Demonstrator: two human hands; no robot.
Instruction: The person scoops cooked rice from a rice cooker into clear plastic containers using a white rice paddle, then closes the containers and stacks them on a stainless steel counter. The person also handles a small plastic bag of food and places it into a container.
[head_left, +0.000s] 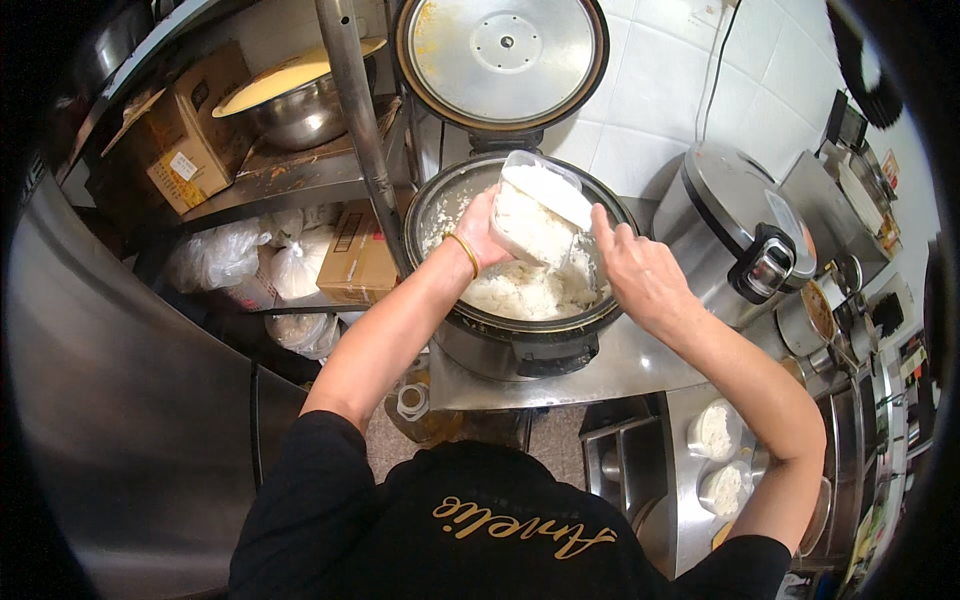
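My left hand (480, 232) holds a clear plastic container (536, 214) filled with white rice, tilted over the open rice cooker (480, 360). In my right hand (641, 274) is a white rice paddle (559, 196), its flat blade against the rice in the container; the index finger lies along it. Below both hands, cooked rice (525, 292) lies in the cooker's pot, and grains cling to the pot's inner wall. The cooker's round metal lid (506, 60) stands raised behind it.
A second, closed rice cooker (720, 217) stands at the right. Rice-filled tubs (712, 431) sit on a lower right counter. Left shelves (300, 176) hold a steel bowl (300, 112), cardboard boxes and plastic bags. A large plastic bottle (416, 409) stands below the counter; a steel cabinet (135, 390) is at the left.
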